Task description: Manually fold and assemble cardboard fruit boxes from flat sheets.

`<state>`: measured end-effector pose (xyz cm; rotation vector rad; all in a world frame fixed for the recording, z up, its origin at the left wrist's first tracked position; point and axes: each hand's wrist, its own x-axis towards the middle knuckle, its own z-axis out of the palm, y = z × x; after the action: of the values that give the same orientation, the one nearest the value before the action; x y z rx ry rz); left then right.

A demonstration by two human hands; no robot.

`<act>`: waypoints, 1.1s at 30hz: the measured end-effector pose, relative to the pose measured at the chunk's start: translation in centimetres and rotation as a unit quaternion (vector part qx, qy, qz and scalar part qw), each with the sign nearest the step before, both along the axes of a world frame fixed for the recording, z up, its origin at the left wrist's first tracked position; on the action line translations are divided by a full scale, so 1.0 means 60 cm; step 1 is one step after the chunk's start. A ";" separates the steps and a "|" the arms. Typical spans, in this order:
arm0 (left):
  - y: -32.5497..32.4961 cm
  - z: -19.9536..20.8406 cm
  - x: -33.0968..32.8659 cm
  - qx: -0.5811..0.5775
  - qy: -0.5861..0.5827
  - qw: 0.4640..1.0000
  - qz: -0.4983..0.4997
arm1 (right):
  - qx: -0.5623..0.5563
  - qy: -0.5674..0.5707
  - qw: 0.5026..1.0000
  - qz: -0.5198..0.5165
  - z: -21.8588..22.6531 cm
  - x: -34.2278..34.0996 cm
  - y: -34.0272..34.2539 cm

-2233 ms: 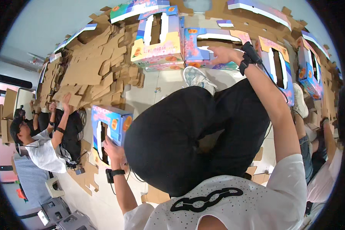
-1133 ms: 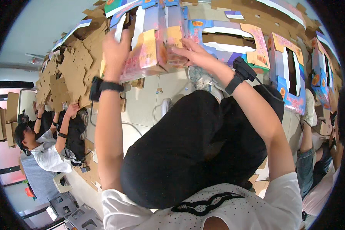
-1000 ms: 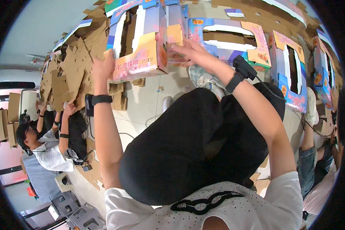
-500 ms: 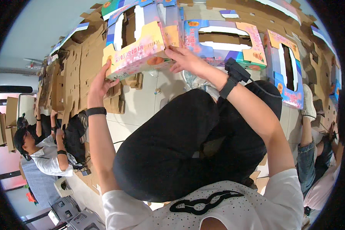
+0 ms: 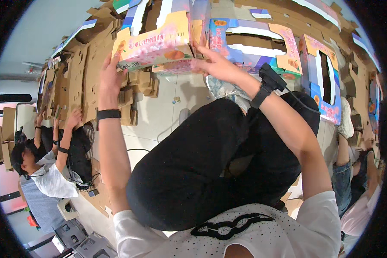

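Note:
A printed cardboard fruit box, yellow and pink in front with blue and white sides and a cut-out top, is between my hands. My left hand grips its near left corner, the thumb low on the front face. At the near right corner, my right hand has its fingers against the box's edge. Below the held box, part of another pink printed box shows; whether the two touch I cannot tell.
Two more printed boxes stand to the right. Stacks of flat brown cardboard lie at the left, with smaller brown pieces nearer. One person sits at the far left, another at the right.
The held box has shifted slightly away from me, its front face turning more toward me. Part of a pink box now shows beneath it. The person at the left has raised a hand.

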<state>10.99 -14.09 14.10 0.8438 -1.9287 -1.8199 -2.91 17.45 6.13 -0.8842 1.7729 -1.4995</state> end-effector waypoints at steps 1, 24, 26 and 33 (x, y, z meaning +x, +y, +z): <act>0.010 -0.019 -0.007 0.000 0.003 1.000 -0.006 | 0.000 0.003 1.000 -0.006 -0.022 -0.005 0.000; 0.148 0.043 -0.009 0.124 0.218 0.967 -0.037 | -0.070 -0.132 0.983 -0.107 0.119 -0.014 0.006; 0.138 0.066 -0.028 0.122 0.216 0.967 -0.054 | -0.090 -0.122 0.985 -0.086 0.150 -0.030 0.006; 0.051 0.001 -0.096 0.163 0.104 0.981 -0.012 | -0.111 -0.162 0.969 -0.153 0.131 -0.110 -0.057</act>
<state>5.26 -11.04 14.19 0.6937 -1.5454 -2.1799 -9.50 14.03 14.01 -0.4427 1.5689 -1.9472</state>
